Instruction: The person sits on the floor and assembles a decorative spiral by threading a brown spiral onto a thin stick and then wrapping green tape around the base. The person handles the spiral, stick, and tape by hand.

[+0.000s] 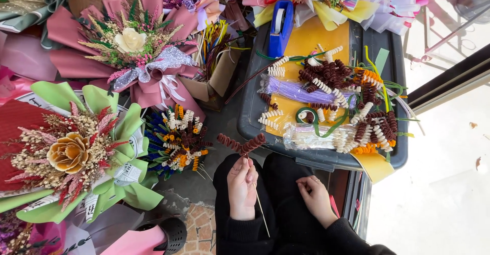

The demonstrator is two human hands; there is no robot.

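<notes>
My left hand pinches a thin wooden stick topped with brown coiled pipe-cleaner spirals, held over my lap. Beside it, my right hand rests on my black-clothed knee with fingers curled; whether anything is in it cannot be made out. Just ahead lies a dark grey plastic bin lid covered with yellow paper, loose brown, white and orange spirals, and a clear packet of purple pipe cleaners.
A blue tape dispenser stands at the lid's far edge. Wrapped bouquets crowd the left: a pink one, a green one, and a small bunch of spiral stems. A black shoe lies at the bottom.
</notes>
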